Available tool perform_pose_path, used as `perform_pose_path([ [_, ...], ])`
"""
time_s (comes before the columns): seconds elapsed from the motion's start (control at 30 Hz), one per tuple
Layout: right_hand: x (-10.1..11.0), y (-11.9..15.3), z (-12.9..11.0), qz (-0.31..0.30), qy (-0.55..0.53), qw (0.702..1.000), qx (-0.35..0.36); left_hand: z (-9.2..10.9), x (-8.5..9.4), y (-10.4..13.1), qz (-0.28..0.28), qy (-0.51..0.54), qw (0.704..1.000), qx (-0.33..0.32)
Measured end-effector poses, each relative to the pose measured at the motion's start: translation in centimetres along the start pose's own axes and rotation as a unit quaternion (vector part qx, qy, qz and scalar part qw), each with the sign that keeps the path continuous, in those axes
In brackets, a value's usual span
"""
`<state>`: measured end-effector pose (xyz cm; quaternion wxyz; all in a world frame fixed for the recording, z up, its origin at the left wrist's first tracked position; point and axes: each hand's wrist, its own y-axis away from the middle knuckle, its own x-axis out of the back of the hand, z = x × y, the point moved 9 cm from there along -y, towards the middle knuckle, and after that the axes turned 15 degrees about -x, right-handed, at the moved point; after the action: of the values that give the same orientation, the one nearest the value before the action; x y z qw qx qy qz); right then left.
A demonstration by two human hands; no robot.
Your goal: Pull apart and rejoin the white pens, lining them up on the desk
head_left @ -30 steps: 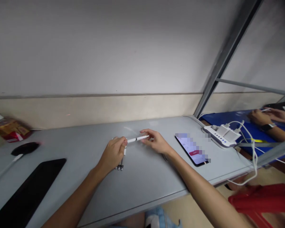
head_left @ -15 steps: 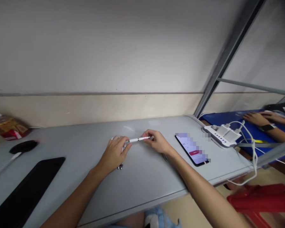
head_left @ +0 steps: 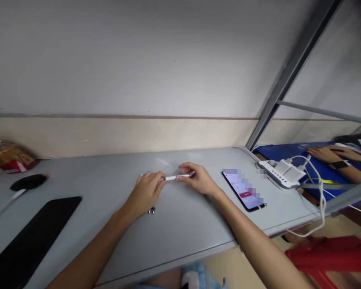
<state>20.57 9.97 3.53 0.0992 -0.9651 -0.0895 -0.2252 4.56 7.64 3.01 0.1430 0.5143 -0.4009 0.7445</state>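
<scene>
A slim white pen [head_left: 170, 178] lies level between my two hands, just above the grey desk. My left hand [head_left: 149, 188] pinches its left end between thumb and fingers. At the other end, my right hand [head_left: 198, 180] has its thumb and fingers around the pen, the forefinger lifted a little off it. Small shiny metal pieces [head_left: 151, 210] lie on the desk by my left palm; the rest of them is hidden. Something thin and dark [head_left: 209, 199] shows partly under my right wrist.
A lit phone [head_left: 243, 190] lies right of my hands, before a white power strip [head_left: 278, 174] with chargers and cables. Leftward are a black mat [head_left: 39, 237], a black oval object [head_left: 28, 182] with a white cable and a jar [head_left: 12, 156]. Another person's hands [head_left: 325, 154] rest at far right.
My right hand's fingers have shifted slightly left along the pen, and its forefinger has risen away from the thumb. My left hand keeps its pinch.
</scene>
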Motion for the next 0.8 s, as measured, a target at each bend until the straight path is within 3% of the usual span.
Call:
perform_pose_path([
  [0.2, -1.2, 0.4, -0.4, -0.047, 0.083, 0.995, 0.022, -0.2, -0.3, 0.1, -0.007, -0.019, 1.0, -0.001],
  [0.43, -0.3, 0.7, -1.3, 0.044, 0.119, 0.985, 0.114, -0.4, -0.6, 0.2, -0.016, -0.011, 1.0, 0.018],
  [0.8, 2.2, 0.0, 0.2, 0.141, 0.212, 0.965, 0.056, -1.0, -0.2, 0.4, 0.013, 0.007, 0.999, 0.03],
])
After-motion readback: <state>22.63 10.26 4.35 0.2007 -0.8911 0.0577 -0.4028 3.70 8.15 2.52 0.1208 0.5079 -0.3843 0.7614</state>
